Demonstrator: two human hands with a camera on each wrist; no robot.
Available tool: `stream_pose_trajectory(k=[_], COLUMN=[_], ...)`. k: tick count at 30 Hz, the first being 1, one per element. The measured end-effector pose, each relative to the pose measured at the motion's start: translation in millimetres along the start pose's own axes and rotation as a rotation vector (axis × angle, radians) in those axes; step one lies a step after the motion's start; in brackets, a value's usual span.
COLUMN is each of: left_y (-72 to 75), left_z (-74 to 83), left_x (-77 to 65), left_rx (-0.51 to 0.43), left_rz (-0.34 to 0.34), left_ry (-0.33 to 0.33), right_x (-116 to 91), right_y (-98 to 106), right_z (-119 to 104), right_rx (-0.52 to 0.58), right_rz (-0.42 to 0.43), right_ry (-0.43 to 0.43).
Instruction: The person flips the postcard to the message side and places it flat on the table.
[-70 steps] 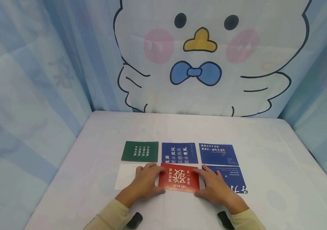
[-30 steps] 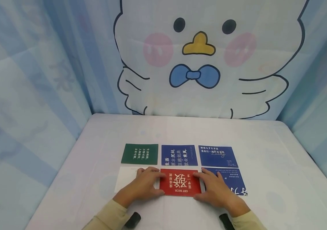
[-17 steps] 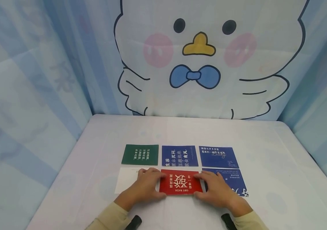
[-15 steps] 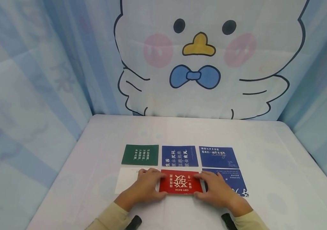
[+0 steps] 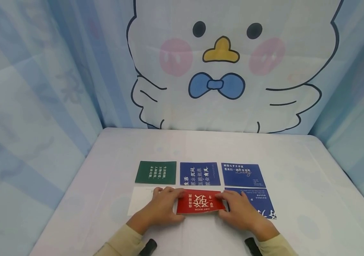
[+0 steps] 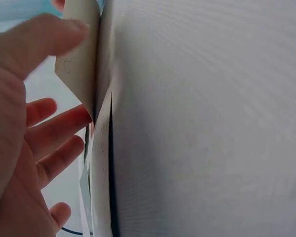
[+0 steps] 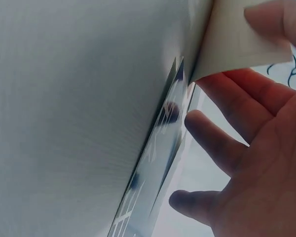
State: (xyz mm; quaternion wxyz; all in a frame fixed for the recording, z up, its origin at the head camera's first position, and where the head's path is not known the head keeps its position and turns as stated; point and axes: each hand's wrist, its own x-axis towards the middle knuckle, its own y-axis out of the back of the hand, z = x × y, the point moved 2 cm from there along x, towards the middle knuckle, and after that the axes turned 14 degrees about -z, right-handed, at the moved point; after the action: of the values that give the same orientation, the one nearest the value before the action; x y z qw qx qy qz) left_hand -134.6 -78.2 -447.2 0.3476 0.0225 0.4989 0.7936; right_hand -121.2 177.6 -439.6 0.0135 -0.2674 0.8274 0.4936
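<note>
My left hand [image 5: 162,208] and right hand [image 5: 241,213] pinch the short ends of a red card [image 5: 201,201] with white lettering, thumbs at the near side and fingers toward the far side. Its near edge is raised off the table and bows slightly. In the left wrist view, the left thumb lies against the card's pale underside [image 6: 79,69]; the right wrist view shows the same pale underside [image 7: 237,44] by the right thumb. A white card [image 5: 138,201] lies partly hidden beneath the left hand, and a dark blue card [image 5: 260,201] partly beneath the right.
Behind the red card lie a green card [image 5: 156,172], a blue card [image 5: 199,174] and another blue card [image 5: 243,175] in a row. The pale table [image 5: 105,167] backs onto a curtain [image 5: 217,110] printed with a cartoon bird. Dark wrist devices [image 5: 149,247] show near the sleeves.
The red card lay flat between the hands about a second ago; since then its near edge has lifted and begun to bow. The other cards stay where they were.
</note>
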Motion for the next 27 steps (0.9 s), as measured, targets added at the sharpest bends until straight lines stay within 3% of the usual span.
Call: stream_pose_trajectory(k=[11,15,21,27], left_y=[-3.2,-3.4,-2.3,-2.1], left_z=[-3.0,-2.7,-1.1,-0.8], left_x=[3.9,3.9,3.9,3.1], left_rx=[-0.076,-0.068,-0.024,-0.048], left_rz=[0.078,0.106,0.199,0.252], left_ry=[0.032,0.014,-0.028,-0.060], right_x=[-0.9,-1.2,1.8,1.2], right_y=[0.3,-0.4,-1.3,-1.8], right_z=[-3.2,-4.1,-4.4,-3.7], right_rx=[-0.031,-0.039,-0.005,0.014], right_rz=[0.063,0.089,0.151,0.215], right_ry=[0.003,0.001,0.002,0.017])
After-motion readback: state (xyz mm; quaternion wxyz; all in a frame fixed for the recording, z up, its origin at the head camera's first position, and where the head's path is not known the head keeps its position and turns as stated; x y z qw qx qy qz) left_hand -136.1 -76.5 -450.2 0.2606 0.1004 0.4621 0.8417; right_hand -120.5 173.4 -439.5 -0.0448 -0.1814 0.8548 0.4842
